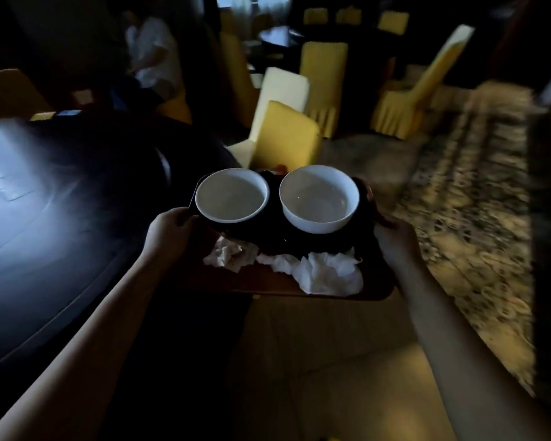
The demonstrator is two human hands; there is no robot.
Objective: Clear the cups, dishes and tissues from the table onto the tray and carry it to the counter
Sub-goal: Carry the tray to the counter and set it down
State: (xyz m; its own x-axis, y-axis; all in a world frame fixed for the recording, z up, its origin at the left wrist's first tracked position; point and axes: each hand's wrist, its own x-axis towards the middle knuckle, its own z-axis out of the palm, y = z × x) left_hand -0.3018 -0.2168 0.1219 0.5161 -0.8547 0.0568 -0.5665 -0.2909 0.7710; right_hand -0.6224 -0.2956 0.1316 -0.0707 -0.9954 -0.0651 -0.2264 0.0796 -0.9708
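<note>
A dark brown tray is held up in the air in front of me, over the floor. My left hand grips its left edge and my right hand grips its right edge. Two white bowls stand side by side on it: the left bowl and the right bowl, both looking empty. Crumpled white tissues lie along the tray's near side. Dark items sit under and between the bowls; I cannot tell what they are. Something small and red shows behind the bowls.
A large dark round table fills the left. Yellow-covered chairs stand just beyond the tray, with more chairs and another table further back. A person in white sits at the back left. Patterned carpet runs along the right.
</note>
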